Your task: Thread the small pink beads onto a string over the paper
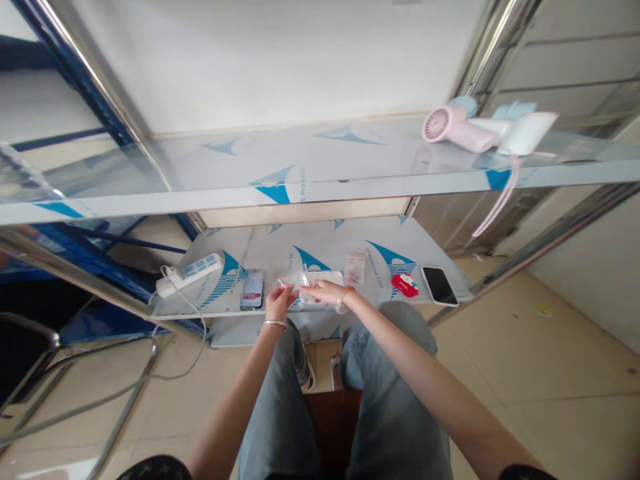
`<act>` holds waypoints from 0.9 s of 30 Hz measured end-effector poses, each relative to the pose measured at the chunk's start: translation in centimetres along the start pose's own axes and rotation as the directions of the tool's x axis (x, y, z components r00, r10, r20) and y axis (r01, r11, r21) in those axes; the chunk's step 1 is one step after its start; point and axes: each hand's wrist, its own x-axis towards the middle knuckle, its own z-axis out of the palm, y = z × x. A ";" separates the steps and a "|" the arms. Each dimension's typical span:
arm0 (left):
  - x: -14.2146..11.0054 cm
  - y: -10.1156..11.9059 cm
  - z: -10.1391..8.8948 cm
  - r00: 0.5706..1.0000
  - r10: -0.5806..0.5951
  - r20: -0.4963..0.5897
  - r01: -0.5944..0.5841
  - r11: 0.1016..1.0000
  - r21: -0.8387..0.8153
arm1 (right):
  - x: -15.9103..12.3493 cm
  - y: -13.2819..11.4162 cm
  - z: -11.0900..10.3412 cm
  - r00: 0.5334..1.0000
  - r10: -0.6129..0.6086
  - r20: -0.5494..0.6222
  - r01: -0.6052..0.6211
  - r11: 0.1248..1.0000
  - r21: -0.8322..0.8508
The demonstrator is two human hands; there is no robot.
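My left hand (279, 303) is closed, with its fingertips pinching a small clear plastic bag (293, 277) just above the front of the lower shelf. From the other side, my right hand (327, 292) reaches in with fingers held together at the bag's edge, seemingly gripping it too. What is inside the bag is too blurred to make out. Behind and partly under my right hand lies a white, tray-like thing (334, 276). Beside it is a clear packet with small reddish things (355, 268).
Left on the lower shelf (265, 247) are a power strip (193, 272) with its cable and a lit phone (252, 289). To the right lie a red item (405, 285) and another phone (440, 286). A pink handheld fan (457, 128) rests on the upper shelf (200, 199).
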 end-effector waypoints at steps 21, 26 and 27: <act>-8.9 -8.2 -4.9 0.953 -0.220 0.207 0.143 0.933 0.331 | -11.3 14.5 8.2 0.980 0.119 0.157 -0.197 0.559 0.806; -10.1 -11.4 -5.6 0.935 -0.271 0.229 0.179 0.917 0.356 | -10.6 15.9 11.8 0.945 0.231 0.232 -0.322 0.528 0.786; -10.5 -12.1 -6.0 0.938 -0.287 0.197 0.201 0.909 0.365 | -10.5 16.4 12.6 0.933 0.277 0.228 -0.341 0.486 0.805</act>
